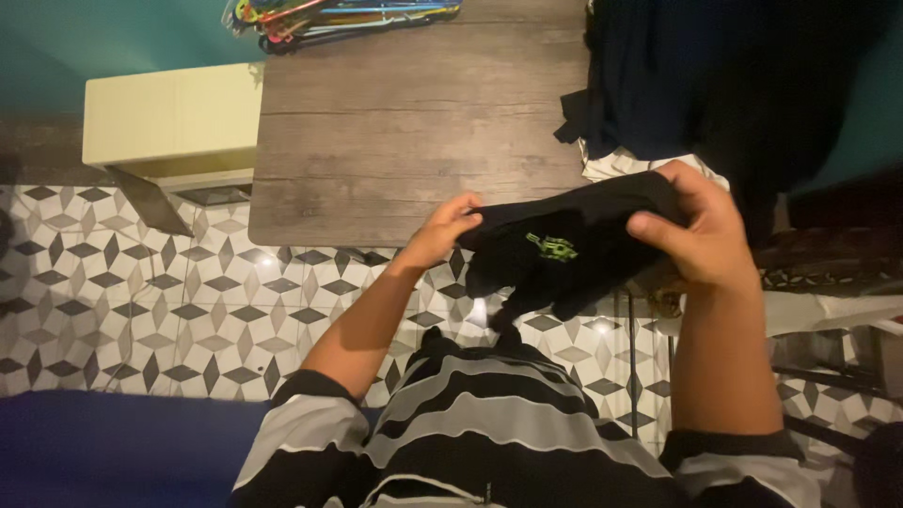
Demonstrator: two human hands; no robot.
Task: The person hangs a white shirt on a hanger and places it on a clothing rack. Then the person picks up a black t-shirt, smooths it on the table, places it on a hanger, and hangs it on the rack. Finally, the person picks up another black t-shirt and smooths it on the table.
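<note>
A black garment (564, 249) with a small green print hangs bunched between both hands, just past the near edge of the wooden table (395, 122). My left hand (442, 230) pinches its left end. Its right end is gripped by my right hand (701, 230), with the thumb over the top fold. Part of the cloth droops toward my striped shirt.
A heap of dark clothes (687, 75) lies on the table's right side, over a striped white cloth (611, 165). Coloured hangers (329, 14) lie at the far edge. A cream box-like stool (174, 118) stands left of the table on the patterned tile floor (141, 310).
</note>
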